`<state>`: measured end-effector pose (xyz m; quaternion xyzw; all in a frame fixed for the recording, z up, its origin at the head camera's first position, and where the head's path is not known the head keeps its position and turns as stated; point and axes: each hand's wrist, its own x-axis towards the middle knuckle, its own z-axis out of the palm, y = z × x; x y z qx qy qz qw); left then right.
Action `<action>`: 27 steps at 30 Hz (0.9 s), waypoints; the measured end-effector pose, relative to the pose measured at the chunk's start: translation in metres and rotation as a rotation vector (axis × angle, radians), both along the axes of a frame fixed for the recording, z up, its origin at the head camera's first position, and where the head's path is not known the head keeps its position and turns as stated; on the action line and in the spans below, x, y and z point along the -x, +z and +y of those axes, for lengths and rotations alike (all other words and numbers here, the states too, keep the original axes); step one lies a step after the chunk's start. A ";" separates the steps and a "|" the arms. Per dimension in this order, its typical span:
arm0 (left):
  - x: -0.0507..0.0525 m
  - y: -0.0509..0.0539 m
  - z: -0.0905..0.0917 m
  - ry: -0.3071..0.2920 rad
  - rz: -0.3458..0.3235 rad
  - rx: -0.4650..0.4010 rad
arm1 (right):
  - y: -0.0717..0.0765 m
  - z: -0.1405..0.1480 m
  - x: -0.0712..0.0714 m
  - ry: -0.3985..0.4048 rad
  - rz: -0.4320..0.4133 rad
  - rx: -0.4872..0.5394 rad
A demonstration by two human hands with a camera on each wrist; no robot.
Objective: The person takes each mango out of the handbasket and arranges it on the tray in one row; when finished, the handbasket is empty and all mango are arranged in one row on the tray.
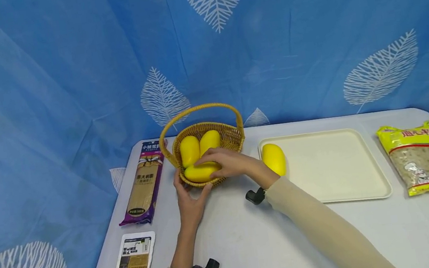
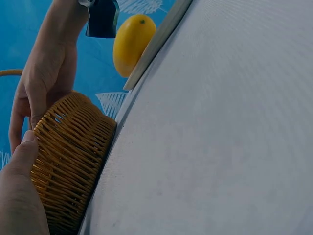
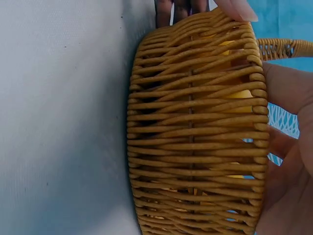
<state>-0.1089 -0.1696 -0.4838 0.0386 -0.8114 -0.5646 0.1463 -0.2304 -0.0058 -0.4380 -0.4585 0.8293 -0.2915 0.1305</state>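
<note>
A wicker basket [image 1: 233,139] with a tall arched handle stands at the back of the table, holding three yellow mangoes. Two of them, a left mango [image 1: 190,151] and a right mango [image 1: 211,140], lie towards its back; a front mango [image 1: 198,173] lies crosswise before them. My left hand [image 1: 190,207] grips the basket's near left side, its thumb at the front rim. Reaching over the rim, my right hand [image 1: 228,160] holds the front mango's right end, fingers over the top; the wicker partly hides these fingers in the right wrist view.
Another mango [image 1: 273,159] lies at the left edge of a cream tray [image 1: 334,167]. Right of the tray is a yellow-and-clear food bag [image 1: 428,159]. A purple noodle pack [image 1: 144,187] and a white pouch [image 1: 134,260] lie on the left.
</note>
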 end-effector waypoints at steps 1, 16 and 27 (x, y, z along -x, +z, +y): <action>0.000 0.000 0.000 0.001 0.000 -0.001 | -0.001 -0.001 0.000 0.003 -0.006 -0.007; 0.001 -0.006 0.001 0.014 -0.026 -0.025 | 0.006 0.007 0.000 -0.007 -0.037 0.150; 0.001 -0.002 -0.001 -0.001 -0.018 -0.030 | 0.015 0.015 -0.003 -0.123 0.005 0.233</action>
